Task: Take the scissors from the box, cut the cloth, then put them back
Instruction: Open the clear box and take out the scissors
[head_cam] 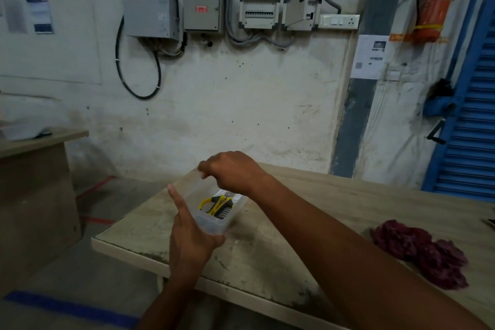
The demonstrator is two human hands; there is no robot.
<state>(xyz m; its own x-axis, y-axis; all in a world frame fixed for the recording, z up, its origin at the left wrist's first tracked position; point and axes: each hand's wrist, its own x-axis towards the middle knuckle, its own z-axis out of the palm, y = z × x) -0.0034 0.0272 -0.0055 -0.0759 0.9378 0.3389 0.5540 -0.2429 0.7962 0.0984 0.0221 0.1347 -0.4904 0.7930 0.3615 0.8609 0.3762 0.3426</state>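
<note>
A clear plastic box (238, 202) stands near the left corner of the wooden table (308, 209). Inside it lie the scissors (215, 203), with yellow and black handles. My left hand (191, 233) grips the box's near end, fingers along its left side. My right hand (231, 170) hovers over the far end of the box with its fingers curled, apparently pinching the clear lid's edge; the lid is hard to make out. A crumpled dark red cloth (422, 252) lies on the table at the right, apart from both hands.
The table's front edge and left corner drop to the floor. A second wooden desk (34, 166) stands at the left. The wall behind carries electrical boxes (151, 15) and cables. A blue shutter (471, 115) is at the right.
</note>
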